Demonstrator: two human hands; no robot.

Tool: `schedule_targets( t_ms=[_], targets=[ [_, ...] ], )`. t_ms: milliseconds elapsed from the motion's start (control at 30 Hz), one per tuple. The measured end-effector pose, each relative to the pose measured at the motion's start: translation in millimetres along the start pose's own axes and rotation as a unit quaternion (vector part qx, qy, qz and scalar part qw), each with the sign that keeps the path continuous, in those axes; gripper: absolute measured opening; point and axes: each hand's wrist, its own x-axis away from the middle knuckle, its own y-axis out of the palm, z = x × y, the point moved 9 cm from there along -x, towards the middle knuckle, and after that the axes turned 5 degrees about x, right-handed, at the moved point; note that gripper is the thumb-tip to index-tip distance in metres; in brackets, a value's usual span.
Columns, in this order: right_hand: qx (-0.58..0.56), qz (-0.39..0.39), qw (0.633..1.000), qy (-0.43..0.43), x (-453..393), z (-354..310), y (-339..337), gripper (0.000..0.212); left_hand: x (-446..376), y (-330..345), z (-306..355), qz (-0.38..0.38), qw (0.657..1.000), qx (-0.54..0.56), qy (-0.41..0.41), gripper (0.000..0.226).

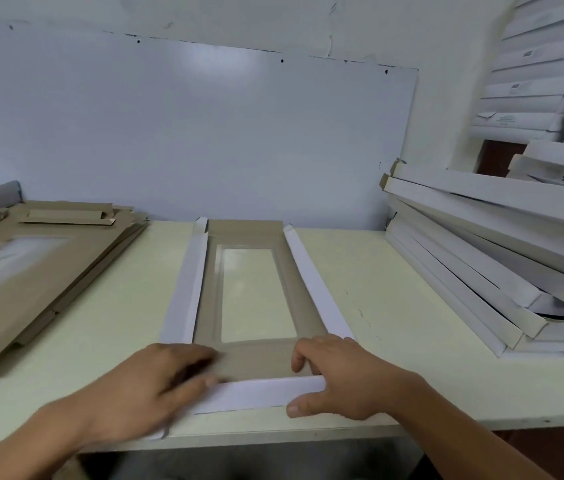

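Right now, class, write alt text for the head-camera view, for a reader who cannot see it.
A person's left hand presses and right hand pinches the near white flap of a flat brown cardboard blank with a clear window, lying on a pale table. More brown blanks are piled at left, white flat boxes at right.

A flat box [245, 232] lies in the middle of the table [394, 306]. A pile of flat boxes [31, 271] lies left of it, a stack of boxes [481, 244] right. The left hand [155, 382] and right hand [339, 375] touch its near end.
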Motion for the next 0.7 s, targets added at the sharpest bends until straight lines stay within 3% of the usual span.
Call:
schedule_targets(
  t_ms=[200, 300, 400, 467, 600, 667, 700],
  targets=[
    [0.003, -0.016, 1.000, -0.003, 1, -9, 0, 0.043, -1, 26, 36, 0.039, 0.991, -0.119, 0.040, 0.065],
    [0.065, 0.035, 0.996, -0.042, 9, -18, -4, 0.033, 1, 29, 45, 0.034, 0.989, -0.131, 0.058, 0.057],
    [0.139, 0.104, 0.981, -0.084, 19, -28, -10, 0.037, 0, 24, 47, 0.045, 0.991, -0.110, 0.059, 0.051],
    [0.175, 0.120, 0.974, -0.083, 20, -28, -11, 0.040, -3, 20, 40, 0.050, 0.993, -0.104, 0.034, 0.047],
    [0.229, 0.112, 0.967, -0.007, 14, -21, -18, 0.028, -13, 10, 30, 0.091, 0.989, -0.109, -0.050, 0.011],
    [0.271, 0.094, 0.956, 0.054, 8, -19, -22, 0.018, -20, 12, 28, 0.087, 0.979, -0.153, -0.103, 0.009],
    [0.304, 0.087, 0.946, 0.075, 5, -22, -23, 0.023, -24, 16, 30, 0.076, 0.970, -0.193, -0.123, 0.012]
  ],
)
